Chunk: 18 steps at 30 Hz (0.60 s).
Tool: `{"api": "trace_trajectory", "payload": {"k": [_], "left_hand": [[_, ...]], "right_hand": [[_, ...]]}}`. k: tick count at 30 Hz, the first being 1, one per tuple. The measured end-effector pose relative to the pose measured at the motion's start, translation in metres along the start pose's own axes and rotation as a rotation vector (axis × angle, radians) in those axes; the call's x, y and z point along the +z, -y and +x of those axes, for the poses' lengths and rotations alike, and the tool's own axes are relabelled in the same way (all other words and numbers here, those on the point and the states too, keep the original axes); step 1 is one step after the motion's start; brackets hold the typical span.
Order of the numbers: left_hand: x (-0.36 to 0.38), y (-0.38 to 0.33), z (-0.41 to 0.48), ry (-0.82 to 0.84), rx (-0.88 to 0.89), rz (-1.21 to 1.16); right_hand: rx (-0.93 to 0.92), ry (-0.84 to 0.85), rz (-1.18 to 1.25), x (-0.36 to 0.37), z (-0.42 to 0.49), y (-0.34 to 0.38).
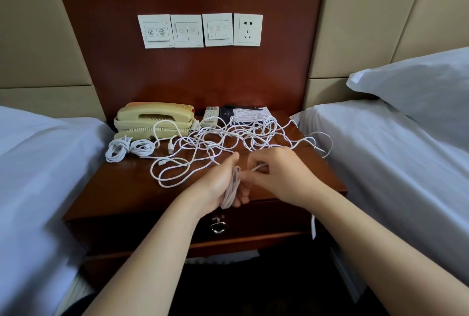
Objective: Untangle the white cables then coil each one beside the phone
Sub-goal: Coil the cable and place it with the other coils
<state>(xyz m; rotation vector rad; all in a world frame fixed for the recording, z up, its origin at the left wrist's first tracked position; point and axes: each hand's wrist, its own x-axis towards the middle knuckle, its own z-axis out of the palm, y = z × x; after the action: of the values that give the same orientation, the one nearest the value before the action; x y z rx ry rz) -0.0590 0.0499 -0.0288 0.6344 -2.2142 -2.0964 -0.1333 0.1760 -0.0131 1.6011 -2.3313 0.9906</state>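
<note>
The left hand (217,185) is gripping a half-wound coil (231,188), and the right hand (278,173) is pinching its loose strand. Two finished coils (118,150) are lying just beside the phone (154,119). A big tangle (236,135) is waiting on the nightstand (121,188), so lots is left.

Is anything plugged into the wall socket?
No, the wall socket shows all its holes bare, with no plug in it.
</note>
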Motion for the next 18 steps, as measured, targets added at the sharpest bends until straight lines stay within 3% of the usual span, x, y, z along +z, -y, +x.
{"api": "trace_trajectory", "payload": {"k": [3,7,13,18], "left_hand": [[-0.001,-0.003,-0.004,0.255,-0.08,-0.08],[-0.004,-0.008,-0.011,0.385,-0.102,-0.183],[0.0,-0.006,-0.015,0.363,-0.058,-0.143],[0.007,-0.008,-0.015,0.187,-0.005,-0.213]], "right_hand": [[0.041,-0.013,0.13,0.001,0.004,-0.008],[-0.023,0.08,0.225,0.005,0.005,-0.008],[-0.023,0.128,0.155,0.002,0.006,-0.012],[0.0,0.046,0.105,0.006,0.005,-0.017]]}}
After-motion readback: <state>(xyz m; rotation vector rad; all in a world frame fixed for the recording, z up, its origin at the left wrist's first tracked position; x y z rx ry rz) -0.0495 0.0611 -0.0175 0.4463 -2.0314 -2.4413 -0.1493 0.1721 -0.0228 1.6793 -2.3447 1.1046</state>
